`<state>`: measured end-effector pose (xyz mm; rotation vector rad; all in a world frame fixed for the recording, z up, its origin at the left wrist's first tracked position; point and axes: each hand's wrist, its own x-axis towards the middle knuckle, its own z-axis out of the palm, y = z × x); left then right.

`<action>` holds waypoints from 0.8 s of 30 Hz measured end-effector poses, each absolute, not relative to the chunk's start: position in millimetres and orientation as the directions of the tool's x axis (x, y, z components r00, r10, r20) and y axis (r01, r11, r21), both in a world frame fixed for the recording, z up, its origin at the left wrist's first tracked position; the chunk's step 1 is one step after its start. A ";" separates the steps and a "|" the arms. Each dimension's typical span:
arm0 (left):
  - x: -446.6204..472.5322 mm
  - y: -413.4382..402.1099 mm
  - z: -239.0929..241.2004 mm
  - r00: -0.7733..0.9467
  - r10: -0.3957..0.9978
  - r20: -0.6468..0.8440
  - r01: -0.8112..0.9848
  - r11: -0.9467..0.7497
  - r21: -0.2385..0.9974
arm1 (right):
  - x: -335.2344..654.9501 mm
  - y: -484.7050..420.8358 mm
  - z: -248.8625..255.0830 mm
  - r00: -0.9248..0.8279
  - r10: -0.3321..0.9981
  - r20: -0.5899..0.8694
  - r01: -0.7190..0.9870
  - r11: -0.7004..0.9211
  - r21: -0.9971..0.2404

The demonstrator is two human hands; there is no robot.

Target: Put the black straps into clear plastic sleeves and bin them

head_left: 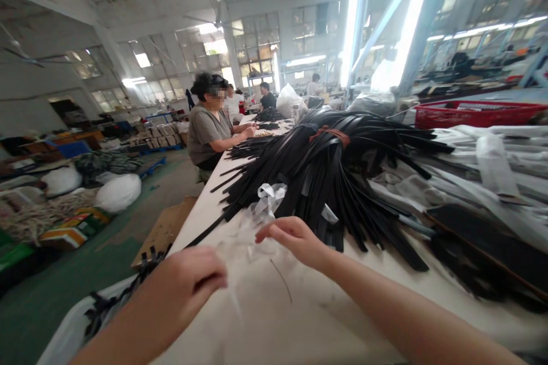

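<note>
My right hand [295,239] reaches over the white table [299,319] with its fingers pinched on a thin clear plastic wrapper [261,208] that lies by the black straps. My left hand [184,288] is curled closed near the table's left edge, and seems to pinch the other end of the same clear film. Just beyond both hands lies a big fanned bundle of black straps [325,177], tied near the top with a brown band [331,134].
Wrapped strips in clear plastic [492,165] pile up at right, with a red crate [475,114] behind. A seated person [209,128] works further along the table. A white bin [81,319] with black pieces and a cardboard box [162,231] stand at left.
</note>
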<state>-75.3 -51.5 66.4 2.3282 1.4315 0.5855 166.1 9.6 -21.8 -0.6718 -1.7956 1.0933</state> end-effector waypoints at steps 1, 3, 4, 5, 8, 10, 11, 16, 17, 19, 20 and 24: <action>-58.5 -32.6 65.1 0.484 0.862 0.150 0.744 -0.495 0.448 | 165.5 8.7 -21.7 -0.488 0.813 0.317 -0.126 0.294 -0.947; -28.4 1.7 57.7 0.590 0.791 0.164 0.703 -0.603 0.378 | 164.8 11.0 -24.4 -0.548 0.825 0.139 -0.237 0.006 -0.972; -17.0 15.0 51.5 0.595 0.776 0.209 0.683 -0.625 0.378 | 164.9 13.7 -26.5 -0.541 0.838 0.068 -0.247 -0.081 -0.966; -8.8 25.2 44.1 0.587 0.767 0.258 0.663 -0.639 0.389 | 165.2 17.0 -29.0 -0.510 0.860 0.012 -0.252 -0.136 -0.958; -1.6 39.7 19.9 0.502 0.757 0.417 0.604 -0.653 0.457 | 166.6 26.9 -35.7 -0.423 0.902 -0.082 -0.294 -0.223 -0.930; -6.6 42.6 8.2 0.440 0.767 0.468 0.561 -0.641 0.524 | 166.5 30.7 -38.8 -0.388 0.915 -0.110 -0.330 -0.249 -0.910; -10.3 43.7 4.5 0.406 0.782 0.473 0.541 -0.623 0.565 | 165.9 31.6 -40.0 -0.375 0.920 -0.116 -0.342 -0.254 -0.905; -24.4 51.2 -3.4 0.179 0.960 0.214 0.260 -0.256 0.931 | 158.3 30.3 -42.6 -0.309 0.939 -0.151 -0.376 -0.267 -0.887; -25.4 51.9 -4.8 0.211 0.971 0.109 0.146 -0.142 0.979 | 156.8 29.4 -42.6 -0.299 0.941 -0.158 -0.383 -0.270 -0.884; -25.8 51.1 -7.2 0.373 0.927 -0.027 -0.018 0.037 0.999 | 154.7 27.0 -42.1 -0.311 0.937 -0.159 -0.399 -0.280 -0.873; -25.5 49.9 -8.0 0.452 0.891 -0.048 -0.056 0.082 0.995 | 154.3 25.5 -41.5 -0.330 0.931 -0.156 -0.409 -0.289 -0.865; -24.2 46.0 -8.2 0.523 0.853 0.002 -0.109 0.064 0.992 | 155.3 19.3 -36.9 -0.432 0.889 -0.151 -0.438 -0.353 -0.827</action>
